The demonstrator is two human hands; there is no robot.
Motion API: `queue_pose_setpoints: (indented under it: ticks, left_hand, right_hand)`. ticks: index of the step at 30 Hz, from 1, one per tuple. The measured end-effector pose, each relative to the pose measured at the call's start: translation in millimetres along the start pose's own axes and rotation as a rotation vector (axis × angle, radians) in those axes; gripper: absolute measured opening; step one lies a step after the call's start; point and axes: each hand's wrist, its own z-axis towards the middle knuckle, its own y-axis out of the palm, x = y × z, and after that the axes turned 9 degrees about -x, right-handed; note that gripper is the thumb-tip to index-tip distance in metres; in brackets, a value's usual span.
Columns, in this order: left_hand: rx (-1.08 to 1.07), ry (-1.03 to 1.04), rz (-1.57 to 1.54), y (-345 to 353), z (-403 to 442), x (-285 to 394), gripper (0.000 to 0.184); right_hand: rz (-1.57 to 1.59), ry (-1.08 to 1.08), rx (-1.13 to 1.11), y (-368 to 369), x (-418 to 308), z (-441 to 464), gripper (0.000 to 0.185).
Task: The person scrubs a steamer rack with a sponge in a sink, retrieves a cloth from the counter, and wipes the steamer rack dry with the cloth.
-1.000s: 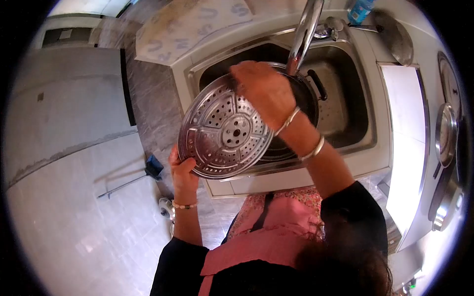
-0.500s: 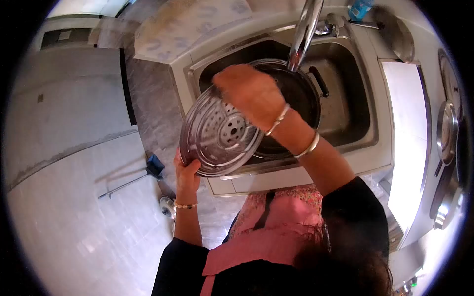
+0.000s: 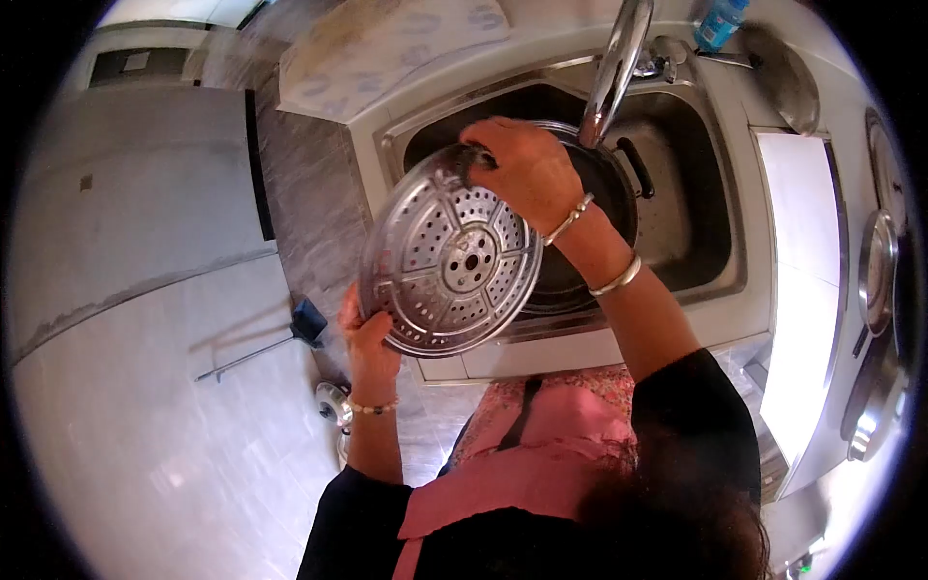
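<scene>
A round metal steamer rack point(image 3: 471, 261) with punched holes is tilted over the near left side of the sink. My left hand point(image 3: 371, 343) grips its lower left rim, thumb on the upper face. My right hand point(image 3: 527, 179) is closed at the rack's upper edge on a dark scouring pad point(image 3: 474, 159), pressed against the metal. The pad is mostly hidden by the fingers. Behind the rack, a wide pot point(image 3: 604, 179) with a black side handle point(image 3: 635, 167) sits in the sink, partly covered by the rack and my right arm.
The steel sink point(image 3: 710, 193) has a chrome faucet point(image 3: 617, 72) reaching over the pot. A blue bottle point(image 3: 720, 24) and a metal lid point(image 3: 785, 82) stand at the back right. Several lids and pans, including one lid point(image 3: 877, 271), line the right wall. A dustpan point(image 3: 308, 322) is on the floor at left.
My right hand has shifted along the rack's upper edge with the scouring pad, which shows more now. The rack has turned to face the camera more, still in my left hand.
</scene>
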Motion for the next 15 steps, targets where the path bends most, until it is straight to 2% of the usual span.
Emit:
queue_pose_setpoints:
  ticks: [3, 6, 7, 8, 9, 10, 12, 14, 15]
  left_hand:
    - [0.034, -0.033, -0.020, -4.1, 7.0, -10.3, 0.057]
    - [0.140, -0.076, 0.038, 3.7, -0.9, -5.1, 0.059]
    - [0.184, -0.046, 0.029, 11.2, 0.3, -6.6, 0.059]
    - [0.226, -0.015, 0.016, 15.1, 3.3, -8.4, 0.059]
    - [0.092, 0.023, -0.025, 6.9, 1.7, -11.0, 0.058]
    - [0.065, 0.014, -0.035, 4.6, 0.7, -8.1, 0.057]
    - [0.014, 0.008, -0.055, -0.5, -1.1, -3.5, 0.056]
    - [0.011, 0.023, -0.130, -9.1, -4.7, -5.1, 0.061]
    - [0.009, 0.031, -0.169, -13.3, -6.1, -7.5, 0.064]
  right_hand:
    - [-0.042, -0.079, 0.177, 10.3, -13.6, -5.4, 0.020]
    - [-0.174, -0.404, -0.067, 14.8, -76.1, -8.4, 0.014]
    - [-0.129, -0.424, -0.175, 16.9, -92.8, -11.6, 0.015]
    - [-0.132, -0.407, -0.187, 14.8, -89.2, -9.2, 0.015]
    - [-0.133, -0.391, -0.202, 12.4, -83.7, -5.3, 0.016]
    - [-0.123, -0.376, -0.222, 12.1, -80.7, -1.2, 0.016]
    - [-0.018, -0.291, -0.053, 1.8, -53.5, -0.6, 0.020]
    - [0.139, -0.087, 0.087, -4.1, -10.8, -2.3, 0.028]
    - [0.241, 0.158, -0.039, -4.3, 6.5, -7.4, 0.028]
